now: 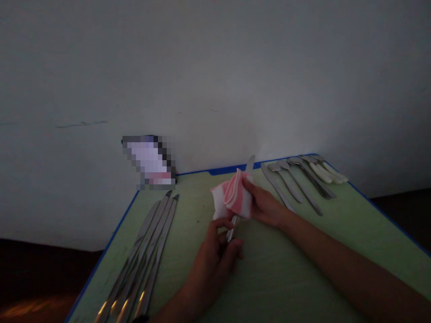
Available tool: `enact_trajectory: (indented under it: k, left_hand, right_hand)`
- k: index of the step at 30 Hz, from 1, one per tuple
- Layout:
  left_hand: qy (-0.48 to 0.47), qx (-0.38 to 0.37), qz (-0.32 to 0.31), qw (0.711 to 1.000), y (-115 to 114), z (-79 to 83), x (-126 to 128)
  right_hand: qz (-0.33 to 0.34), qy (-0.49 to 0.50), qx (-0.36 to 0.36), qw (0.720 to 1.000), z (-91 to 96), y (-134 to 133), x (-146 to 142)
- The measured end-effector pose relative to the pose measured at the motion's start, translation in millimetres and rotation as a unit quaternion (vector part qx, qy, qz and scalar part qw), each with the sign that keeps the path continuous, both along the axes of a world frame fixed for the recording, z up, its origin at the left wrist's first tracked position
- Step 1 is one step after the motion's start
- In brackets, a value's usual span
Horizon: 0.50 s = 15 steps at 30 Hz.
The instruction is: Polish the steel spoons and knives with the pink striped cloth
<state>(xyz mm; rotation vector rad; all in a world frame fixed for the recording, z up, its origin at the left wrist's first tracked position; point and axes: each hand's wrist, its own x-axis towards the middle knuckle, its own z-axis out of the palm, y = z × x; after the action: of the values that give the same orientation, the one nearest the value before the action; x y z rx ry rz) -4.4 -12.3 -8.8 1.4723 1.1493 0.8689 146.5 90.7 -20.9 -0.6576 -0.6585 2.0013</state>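
Observation:
A table knife (250, 163) is held up over the middle of the table, its blade tip pointing away from me. My left hand (215, 255) is closed around the lower end of its metal handle. Around the knife's middle is a folded pink and white cloth (232, 197), which hides part of the blade and handle. My right hand (266, 204) grips that cloth from the right side, pressing it against the knife.
Several table knives (148, 251) lie side by side at the left of the green table (269, 287). Along the right lie a knife (276, 186), spoons (299, 184) and white-handled cutlery (323, 172). A blurred-out phone-like device (150, 159) leans against the wall (215, 80).

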Motion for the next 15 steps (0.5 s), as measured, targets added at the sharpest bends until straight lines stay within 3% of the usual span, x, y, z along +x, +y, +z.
enact_trajectory:
  k: [5, 15]
  left_hand:
    - [-0.058, -0.036, 0.052, 0.996, 2.3, 1.4, 3.3]
    - [0.099, 0.002, -0.03, 0.995, 4.0, 5.8, 0.7]
  right_hand:
    - [-0.035, 0.044, -0.045, 0.997, 10.3, -1.1, -0.3]
    - [-0.079, 0.045, -0.046, 0.995, 4.7, 5.7, 0.1]
